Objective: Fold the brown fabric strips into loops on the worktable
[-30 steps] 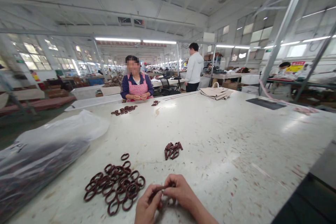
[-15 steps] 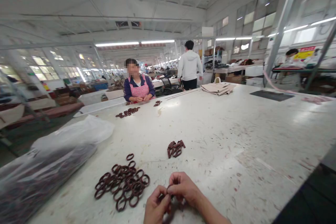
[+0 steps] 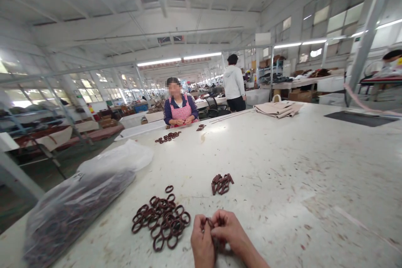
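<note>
Near the front edge of the white table point(image 3: 270, 163), my left hand point(image 3: 202, 238) and my right hand point(image 3: 229, 232) meet, both with fingers closed on one dark brown ring point(image 3: 209, 221). Only the ring's upper part shows between the fingertips. Left of my hands lies a loose pile of similar brown rings point(image 3: 163, 222), some overlapping. A smaller heap of brown loops point(image 3: 222, 184), some on edge, sits just beyond my hands.
A clear plastic bag point(image 3: 84, 201) full of dark pieces lies at the left. Across the table a person in a checked apron point(image 3: 181, 113) sits by more brown rings point(image 3: 168, 137). Folded beige material point(image 3: 276, 109) and a black mat point(image 3: 359, 118) lie at the far right.
The view has swung left, so the scene sits further right. My hands have drawn closer together around the ring, and my left hand is more upright.
</note>
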Demonstrator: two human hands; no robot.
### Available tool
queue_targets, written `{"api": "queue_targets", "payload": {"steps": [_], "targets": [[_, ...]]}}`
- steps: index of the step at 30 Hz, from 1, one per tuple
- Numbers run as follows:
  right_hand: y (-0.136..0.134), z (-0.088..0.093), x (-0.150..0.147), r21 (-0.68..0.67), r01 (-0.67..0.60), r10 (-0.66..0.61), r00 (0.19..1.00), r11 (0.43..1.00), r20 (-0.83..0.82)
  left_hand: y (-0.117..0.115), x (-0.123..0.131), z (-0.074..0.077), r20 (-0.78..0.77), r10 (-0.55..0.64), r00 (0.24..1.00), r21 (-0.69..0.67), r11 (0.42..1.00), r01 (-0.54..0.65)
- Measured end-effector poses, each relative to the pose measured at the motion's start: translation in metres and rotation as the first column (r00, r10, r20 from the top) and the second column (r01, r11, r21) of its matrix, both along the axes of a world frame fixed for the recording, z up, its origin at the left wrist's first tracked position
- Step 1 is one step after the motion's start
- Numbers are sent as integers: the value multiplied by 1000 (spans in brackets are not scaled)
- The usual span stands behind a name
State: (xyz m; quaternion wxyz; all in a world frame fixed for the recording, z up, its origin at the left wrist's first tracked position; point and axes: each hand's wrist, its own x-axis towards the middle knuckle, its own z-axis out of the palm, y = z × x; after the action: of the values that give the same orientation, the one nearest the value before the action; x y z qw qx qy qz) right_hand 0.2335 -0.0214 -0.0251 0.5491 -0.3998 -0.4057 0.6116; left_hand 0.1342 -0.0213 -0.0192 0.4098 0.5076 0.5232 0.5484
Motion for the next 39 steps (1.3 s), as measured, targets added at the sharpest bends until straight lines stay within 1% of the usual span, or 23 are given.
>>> {"api": "queue_targets", "payload": {"steps": [2, 4, 6, 7, 11, 14, 16, 19, 23, 25, 28, 29, 31, 32, 33, 35, 37, 39], "targets": [[1, -2, 1, 2, 22, -22, 1000, 1000, -6, -2, 0, -3, 46, -49, 998, -54, 997, 51], [2, -2, 3, 0, 76, -76, 997, 997, -25, -3, -2, -5, 91, -142, 986, -107, 983, 151], [3, -2, 5, 1, 130, -130, 991, 991, -38, -2, -3, -6, 128, -225, 966, -124, 963, 241], [4, -1, 5, 4, 149, -149, 988, 989, -41, -2, -4, -6, 147, -246, 958, -120, 957, 265], [5, 0, 3, 18, 159, -157, 984, 987, -79, 3, -5, -6, 239, -208, 949, -120, 963, 242], [7, -2, 1, 9, 125, -121, 974, 992, -190, 4, -6, -3, 347, -211, 914, -159, 947, 279], [7, -4, 1, -9, 93, -92, 959, 996, -266, 3, -6, 0, 418, -229, 879, -182, 927, 328], [7, -6, 1, -22, 50, -54, 942, 999, -330, -2, -8, 11, 493, -264, 829, -181, 901, 395], [5, -9, 0, -22, 20, -26, 933, 1000, -360, -9, -10, 27, 531, -335, 779, -136, 873, 468], [4, -10, -1, -16, 12, -17, 938, 1000, -346, -11, -10, 31, 528, -350, 774, -124, 870, 478], [3, -8, 1, 4, 19, -18, 969, 1000, -248, -8, -9, 25, 511, -326, 795, -146, 879, 454], [2, -7, 1, 21, 49, -44, 984, 999, -175, -7, -9, 21, 491, -309, 815, -152, 890, 429], [0, -3, 1, 93, 171, -175, 984, 981, 30, -4, -8, 13, 413, -269, 870, -150, 922, 357], [-1, 0, 0, 149, 240, -261, 955, 959, 141, -2, -8, 9, 363, -246, 899, -144, 938, 315], [-3, 3, -1, 211, 295, -342, 908, 932, 240, -2, -7, 6, 313, -215, 925, -139, 953, 269], [-6, 6, -3, 314, 354, -458, 804, 881, 379, -1, -5, 2, 224, -159, 961, -135, 972, 192], [-8, 7, -5, 400, 358, -523, 718, 844, 459, -1, -2, 1, 147, -105, 984, -106, 987, 121], [-9, 4, -7, 503, 330, -580, 644, 799, 499, -1, -1, 1, 64, -72, 995, -47, 996, 75]]}}
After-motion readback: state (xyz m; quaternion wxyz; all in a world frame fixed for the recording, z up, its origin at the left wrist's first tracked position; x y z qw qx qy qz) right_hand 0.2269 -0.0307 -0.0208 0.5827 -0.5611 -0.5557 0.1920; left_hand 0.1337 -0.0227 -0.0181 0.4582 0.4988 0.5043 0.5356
